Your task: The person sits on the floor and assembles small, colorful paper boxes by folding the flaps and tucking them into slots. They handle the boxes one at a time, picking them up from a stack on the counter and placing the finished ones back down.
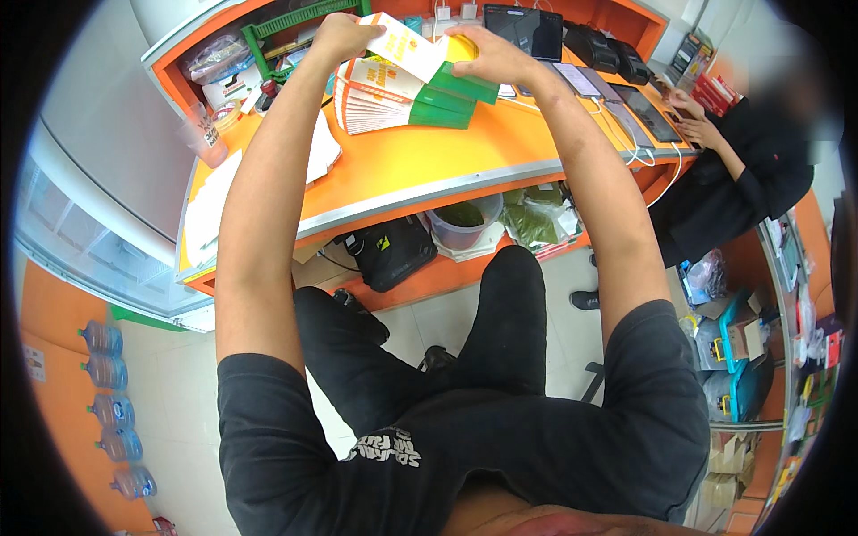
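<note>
A black shirt and dark trousers fill the near view, both bare forearms reaching up to the orange counter (393, 170). The left hand (344, 36) pinches the top corner of a flat white-and-orange carton (404, 46), and the right hand (492, 55) closes on its other edge, above the fanned stack of flat cartons (402, 96). Thin card, probably light, creasing easily; best held by the edges

A flat white-and-orange carton blank (404, 45) (held up, tilted) above a fanned green-edged stack (402, 100) on the orange counter.
</note>
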{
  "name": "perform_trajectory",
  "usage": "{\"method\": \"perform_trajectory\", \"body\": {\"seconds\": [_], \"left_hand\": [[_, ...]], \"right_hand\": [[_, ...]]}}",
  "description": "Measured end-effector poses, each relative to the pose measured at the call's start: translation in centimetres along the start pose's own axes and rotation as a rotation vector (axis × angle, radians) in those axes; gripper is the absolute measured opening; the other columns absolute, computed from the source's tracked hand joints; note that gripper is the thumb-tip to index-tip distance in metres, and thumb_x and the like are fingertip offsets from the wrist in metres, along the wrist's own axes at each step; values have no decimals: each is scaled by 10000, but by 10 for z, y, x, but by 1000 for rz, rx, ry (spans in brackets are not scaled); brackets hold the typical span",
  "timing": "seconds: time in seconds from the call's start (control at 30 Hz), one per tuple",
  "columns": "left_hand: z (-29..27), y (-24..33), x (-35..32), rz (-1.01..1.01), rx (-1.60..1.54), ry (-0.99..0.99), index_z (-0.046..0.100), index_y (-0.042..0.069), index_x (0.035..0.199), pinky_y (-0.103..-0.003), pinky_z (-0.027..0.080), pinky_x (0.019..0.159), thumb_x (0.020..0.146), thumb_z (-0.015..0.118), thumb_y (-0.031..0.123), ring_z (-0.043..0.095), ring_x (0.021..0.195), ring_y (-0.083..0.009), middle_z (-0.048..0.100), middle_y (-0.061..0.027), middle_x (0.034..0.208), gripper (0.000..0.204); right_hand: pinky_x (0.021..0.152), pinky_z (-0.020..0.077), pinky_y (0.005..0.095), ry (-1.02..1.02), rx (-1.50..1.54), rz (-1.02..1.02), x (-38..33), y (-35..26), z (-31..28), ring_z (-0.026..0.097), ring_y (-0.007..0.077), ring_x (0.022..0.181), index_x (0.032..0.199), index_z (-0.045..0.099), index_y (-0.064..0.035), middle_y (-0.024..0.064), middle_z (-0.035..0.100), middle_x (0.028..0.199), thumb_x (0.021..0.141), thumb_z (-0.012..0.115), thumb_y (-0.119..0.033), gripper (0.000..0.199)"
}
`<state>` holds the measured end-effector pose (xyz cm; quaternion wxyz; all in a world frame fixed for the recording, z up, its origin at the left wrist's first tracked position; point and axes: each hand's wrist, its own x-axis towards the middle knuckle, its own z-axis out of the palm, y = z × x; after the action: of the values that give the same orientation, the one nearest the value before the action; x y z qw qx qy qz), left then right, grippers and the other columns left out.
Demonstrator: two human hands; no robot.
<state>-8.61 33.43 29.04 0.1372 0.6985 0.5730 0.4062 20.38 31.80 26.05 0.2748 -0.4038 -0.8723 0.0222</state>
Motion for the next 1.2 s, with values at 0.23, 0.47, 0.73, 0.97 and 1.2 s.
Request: {"method": "perform_trajectory", "body": {"seconds": [0.23,0.47,0.73,0.97,1.2], "left_hand": [[11,-11,19,0,208,27,759,10,936,-339,547,772,771,791,476,726,773,-212,746,-130,848,495],[17,-13,27,33,309,109,707,-2,1203,-355,533,921,774,791,445,726,997,-256,742,-187,1078,625],[-4,-27,10,1,546,-38,767,-26,1003,-384,553,863,768,771,435,731,927,-320,744,-213,996,518],[-18,-31,0,10,614,-76,752,-67,914,-396,559,763,763,754,445,731,846,-326,732,-245,893,534],[-28,-11,-13,-124,747,-231,727,-37,1037,-393,553,850,745,730,400,714,990,-320,706,-267,1053,525]], "right_hand": [[1125,395,368,-68,88,99,5,17,17,497,297,1325,1478,463,-177,174,467,1470,800,674,-357,732],[1133,381,358,-134,208,144,9,24,21,466,283,1351,1497,432,-183,152,459,1472,819,633,-302,717],[1150,363,393,-218,241,123,12,-5,42,413,306,1398,1521,388,-192,161,390,1515,862,612,-370,719],[1139,382,435,-132,42,24,28,-2,70,435,337,1391,1528,385,-159,179,404,1510,878,622,-647,847],[1170,327,477,-224,-43,41,38,-15,69,358,345,1448,1518,392,-40,210,358,1561,805,613,-729,1016]]}}
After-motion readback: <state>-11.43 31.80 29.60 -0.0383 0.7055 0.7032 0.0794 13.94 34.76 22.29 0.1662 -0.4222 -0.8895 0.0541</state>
